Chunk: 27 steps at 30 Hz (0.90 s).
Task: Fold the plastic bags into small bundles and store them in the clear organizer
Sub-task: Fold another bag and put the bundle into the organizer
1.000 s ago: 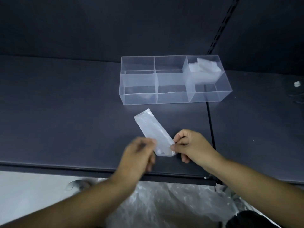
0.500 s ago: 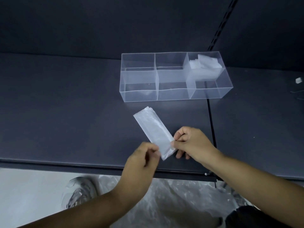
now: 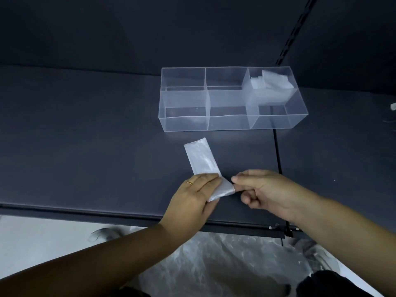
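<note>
On the shelf the flat left hand pins the bag while the right hand pinches its near fold, whose slick plastic may slip free.

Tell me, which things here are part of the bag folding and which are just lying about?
Part of the job: the bag strip, pressed by the left hand and pinched by the right hand; the clear organizer; the folded bundles in its far right compartment; the crinkled plastic below the shelf edge, probably more bags.
Just lying about: a small white scrap at the far right of the dark shelf.
</note>
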Each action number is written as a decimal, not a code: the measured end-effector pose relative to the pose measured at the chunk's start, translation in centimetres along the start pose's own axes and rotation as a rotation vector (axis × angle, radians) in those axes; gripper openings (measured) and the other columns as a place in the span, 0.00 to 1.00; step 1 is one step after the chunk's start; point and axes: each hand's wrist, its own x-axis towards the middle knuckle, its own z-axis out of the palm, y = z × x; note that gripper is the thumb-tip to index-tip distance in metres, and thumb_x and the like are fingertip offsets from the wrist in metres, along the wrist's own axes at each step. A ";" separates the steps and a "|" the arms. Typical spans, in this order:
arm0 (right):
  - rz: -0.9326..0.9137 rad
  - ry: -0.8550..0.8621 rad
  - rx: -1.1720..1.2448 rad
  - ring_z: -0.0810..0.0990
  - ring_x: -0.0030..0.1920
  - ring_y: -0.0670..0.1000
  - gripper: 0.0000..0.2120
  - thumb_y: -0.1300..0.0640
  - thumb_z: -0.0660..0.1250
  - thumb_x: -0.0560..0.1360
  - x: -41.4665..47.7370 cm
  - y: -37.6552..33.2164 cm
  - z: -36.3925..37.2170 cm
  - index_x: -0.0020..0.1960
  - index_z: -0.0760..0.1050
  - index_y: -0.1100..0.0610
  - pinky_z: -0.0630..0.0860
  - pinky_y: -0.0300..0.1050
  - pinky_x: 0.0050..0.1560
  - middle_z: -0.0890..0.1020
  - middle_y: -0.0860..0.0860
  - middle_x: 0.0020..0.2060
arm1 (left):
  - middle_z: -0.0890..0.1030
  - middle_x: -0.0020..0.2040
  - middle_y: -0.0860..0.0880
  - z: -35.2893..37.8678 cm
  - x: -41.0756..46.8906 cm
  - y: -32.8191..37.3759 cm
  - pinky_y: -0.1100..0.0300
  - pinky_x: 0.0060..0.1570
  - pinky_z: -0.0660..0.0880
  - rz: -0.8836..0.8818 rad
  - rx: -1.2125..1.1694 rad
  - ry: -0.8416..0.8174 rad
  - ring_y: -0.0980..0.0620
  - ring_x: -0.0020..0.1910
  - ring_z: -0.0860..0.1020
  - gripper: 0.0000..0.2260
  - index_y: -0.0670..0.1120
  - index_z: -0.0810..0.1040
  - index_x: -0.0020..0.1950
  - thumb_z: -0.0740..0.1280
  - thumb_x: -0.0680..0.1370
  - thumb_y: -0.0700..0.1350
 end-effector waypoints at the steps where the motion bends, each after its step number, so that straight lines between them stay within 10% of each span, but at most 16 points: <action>1: 0.015 -0.029 0.058 0.72 0.24 0.45 0.04 0.60 0.68 0.75 -0.5 -0.4 -0.2 0.44 0.74 0.57 0.66 0.35 0.23 0.83 0.53 0.36 | 0.80 0.60 0.46 -0.2 0.1 -0.2 0.56 0.60 0.73 -0.007 -0.038 0.011 0.48 0.58 0.78 0.16 0.41 0.79 0.62 0.69 0.75 0.40; 6: -0.232 -0.029 -0.198 0.74 0.28 0.45 0.09 0.61 0.71 0.73 -1.8 -1.3 -1.3 0.51 0.75 0.54 0.70 0.36 0.29 0.83 0.49 0.44 | 0.83 0.53 0.54 -1.9 0.7 -0.3 0.64 0.51 0.73 -0.089 -0.231 -0.093 0.56 0.50 0.79 0.13 0.54 0.78 0.63 0.60 0.81 0.50; 10: -0.490 -0.109 -0.472 0.75 0.36 0.44 0.26 0.63 0.74 0.70 -0.6 -1.3 -1.8 0.62 0.72 0.43 0.76 0.36 0.45 0.78 0.38 0.56 | 0.83 0.42 0.47 -3.0 2.0 -0.7 0.52 0.46 0.76 -0.280 -0.376 -0.178 0.50 0.43 0.81 0.19 0.48 0.80 0.52 0.55 0.79 0.58; 17: -0.401 0.076 -0.361 0.77 0.25 0.46 0.04 0.63 0.71 0.73 3.1 0.0 -0.2 0.48 0.79 0.58 0.69 0.36 0.26 0.85 0.50 0.36 | 0.82 0.48 0.35 -3.3 5.3 -1.8 0.46 0.51 0.78 -0.549 -0.609 -0.210 0.44 0.44 0.81 0.17 0.35 0.79 0.51 0.59 0.82 0.48; 27: -0.279 0.261 -0.293 0.80 0.25 0.47 0.02 0.63 0.69 0.73 4.1 -0.4 1.4 0.43 0.79 0.58 0.69 0.36 0.21 0.84 0.52 0.34 | 0.81 0.41 0.43 -2.9 7.3 -2.5 0.59 0.32 0.80 -0.793 -0.687 -0.045 0.51 0.30 0.80 0.07 0.43 0.75 0.57 0.66 0.79 0.40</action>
